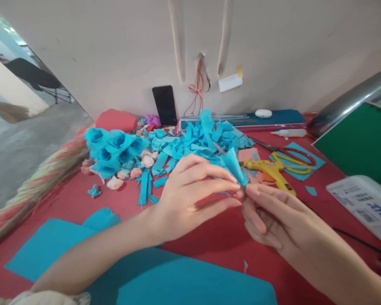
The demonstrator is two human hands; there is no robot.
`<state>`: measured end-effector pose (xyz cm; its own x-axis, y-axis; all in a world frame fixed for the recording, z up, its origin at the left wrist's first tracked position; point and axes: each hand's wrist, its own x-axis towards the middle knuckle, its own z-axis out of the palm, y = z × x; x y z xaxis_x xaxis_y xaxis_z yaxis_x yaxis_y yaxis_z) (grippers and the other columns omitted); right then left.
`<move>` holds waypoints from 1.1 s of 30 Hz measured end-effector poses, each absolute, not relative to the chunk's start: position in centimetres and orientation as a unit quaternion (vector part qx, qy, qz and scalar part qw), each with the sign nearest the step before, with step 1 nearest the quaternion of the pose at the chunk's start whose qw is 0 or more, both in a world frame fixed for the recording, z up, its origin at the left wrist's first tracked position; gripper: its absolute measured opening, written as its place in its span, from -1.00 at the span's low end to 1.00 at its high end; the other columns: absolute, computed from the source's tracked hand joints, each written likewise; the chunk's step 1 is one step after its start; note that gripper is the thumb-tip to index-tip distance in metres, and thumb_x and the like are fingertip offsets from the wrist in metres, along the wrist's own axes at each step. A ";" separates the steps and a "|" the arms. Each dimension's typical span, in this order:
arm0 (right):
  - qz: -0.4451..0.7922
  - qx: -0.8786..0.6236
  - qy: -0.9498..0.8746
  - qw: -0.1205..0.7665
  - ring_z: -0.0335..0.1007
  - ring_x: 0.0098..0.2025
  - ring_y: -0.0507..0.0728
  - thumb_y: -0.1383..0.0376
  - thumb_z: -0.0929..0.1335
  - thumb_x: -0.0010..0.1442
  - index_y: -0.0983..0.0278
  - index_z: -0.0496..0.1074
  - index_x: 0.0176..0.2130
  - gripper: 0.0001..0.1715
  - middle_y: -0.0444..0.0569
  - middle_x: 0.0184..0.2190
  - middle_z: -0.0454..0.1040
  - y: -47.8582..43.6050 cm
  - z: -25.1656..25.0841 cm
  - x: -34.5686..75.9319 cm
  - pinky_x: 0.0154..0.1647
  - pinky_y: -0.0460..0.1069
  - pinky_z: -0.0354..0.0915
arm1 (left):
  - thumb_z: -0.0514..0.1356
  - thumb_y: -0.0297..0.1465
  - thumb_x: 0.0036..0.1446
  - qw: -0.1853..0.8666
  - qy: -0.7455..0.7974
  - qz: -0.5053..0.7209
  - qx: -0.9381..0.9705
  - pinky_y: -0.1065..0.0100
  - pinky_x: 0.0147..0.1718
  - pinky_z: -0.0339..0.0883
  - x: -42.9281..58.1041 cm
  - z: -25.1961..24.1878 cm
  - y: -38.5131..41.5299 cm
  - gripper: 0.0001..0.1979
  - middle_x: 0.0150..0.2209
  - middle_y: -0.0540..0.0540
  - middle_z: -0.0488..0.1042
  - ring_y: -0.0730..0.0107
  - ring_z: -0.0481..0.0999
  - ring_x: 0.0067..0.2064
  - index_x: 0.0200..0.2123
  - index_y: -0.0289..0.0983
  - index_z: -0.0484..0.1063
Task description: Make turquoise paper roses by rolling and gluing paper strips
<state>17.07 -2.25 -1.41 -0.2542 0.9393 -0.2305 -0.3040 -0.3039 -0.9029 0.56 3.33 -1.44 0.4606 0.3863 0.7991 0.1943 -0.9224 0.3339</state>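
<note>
A blue crepe paper flower [233,164], shaped like a narrow cone, stands tilted between my hands above the red table. My left hand [193,195] pinches its base from the left with the fingertips. From the other side, my right hand [273,212] grips the same base between thumb and fingers; the exact contact is partly hidden. Behind the flower lies a heap of cut blue crepe paper strips [193,140]. Finished blue paper roses [112,146] sit bunched at the left, with small pink and white paper rosebuds [147,159] beside them.
A yellow glue gun [269,169] and scissors [298,161] lie at the right, near a white bottle [362,203]. Large blue paper sheets [190,279] cover the table's near side. A phone [165,106] leans against the back wall. A green board [362,144] stands at the right.
</note>
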 end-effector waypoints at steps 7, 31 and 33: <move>0.637 -0.463 -0.433 0.440 -0.17 -0.71 -0.12 0.05 0.31 0.13 0.31 0.27 -0.66 -0.50 -0.20 -0.75 0.13 -2.2 -1.6 16.7 -0.72 -0.16 -0.18 | 0.30 -0.51 -0.05 0.138 0.198 0.476 0.846 0.36 -0.35 0.39 0.4 -1.0 3.3 -0.98 -0.45 -0.07 0.58 0.41 0.41 -0.36 -0.46 -0.31 0.53; 0.595 -0.459 -0.467 0.466 0.01 -0.64 -0.04 0.11 0.35 0.08 0.27 0.24 -0.67 -0.56 -0.16 -0.74 0.16 -2.0 -1.1 16.6 -0.63 -0.14 0.04 | 0.26 -0.52 0.00 0.204 0.222 0.473 0.828 0.38 -0.27 0.38 0.0 -0.6 3.4 -0.97 -0.39 -0.07 0.58 0.42 0.44 -0.31 -0.45 -0.33 0.52; 0.585 -0.469 -0.468 0.468 0.02 -0.65 -0.05 0.11 0.36 0.07 0.27 0.24 -0.67 -0.56 -0.17 -0.74 0.17 -2.0 -1.3 16.6 -0.63 -0.16 0.04 | 0.27 -0.52 -0.01 0.179 0.216 0.467 0.838 0.40 -0.27 0.38 0.0 -0.6 3.4 -0.98 -0.40 -0.07 0.58 0.44 0.44 -0.31 -0.44 -0.33 0.52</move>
